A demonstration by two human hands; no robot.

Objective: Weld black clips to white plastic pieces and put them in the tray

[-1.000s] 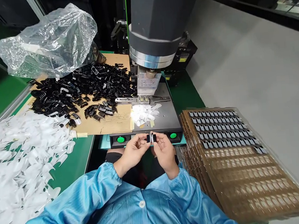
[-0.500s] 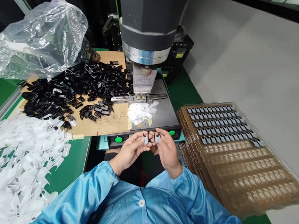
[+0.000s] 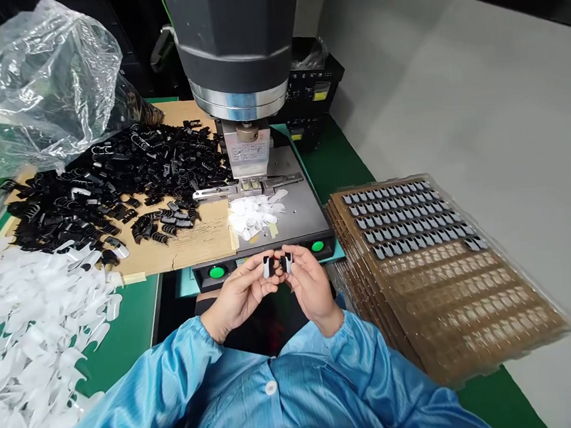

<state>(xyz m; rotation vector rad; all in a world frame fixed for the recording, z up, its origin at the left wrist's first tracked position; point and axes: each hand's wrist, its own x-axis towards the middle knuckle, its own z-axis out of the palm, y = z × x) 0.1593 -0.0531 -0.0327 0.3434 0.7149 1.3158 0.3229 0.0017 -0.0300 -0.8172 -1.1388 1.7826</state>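
Observation:
Between the fingers of my left hand (image 3: 240, 292) is a small black-and-grey plastic part (image 3: 268, 267). A matching black-and-grey part (image 3: 286, 262) is pinched in my right hand (image 3: 312, 283). The two parts are held side by side, their black sides turned partly inward, in front of the machine's base. Just beyond my hands, a heap of white film pieces (image 3: 253, 213) lies on the grey machine plate (image 3: 299, 203). Above it hangs the press head (image 3: 247, 147) over a metal fixture (image 3: 250, 186).
At the left lie a pile of black plastic parts (image 3: 161, 165) on cardboard (image 3: 202, 231) and many white pieces (image 3: 32, 349). A clear plastic bag (image 3: 54, 81) stands behind. Green buttons (image 3: 216, 272) flank the machine's front. On the right, stacked trays (image 3: 422, 295) hold rows of grey parts.
Both hands have turned the parts, so more of their black sides shows. My view has shifted to the right, moving the machine and trays leftward in the picture.

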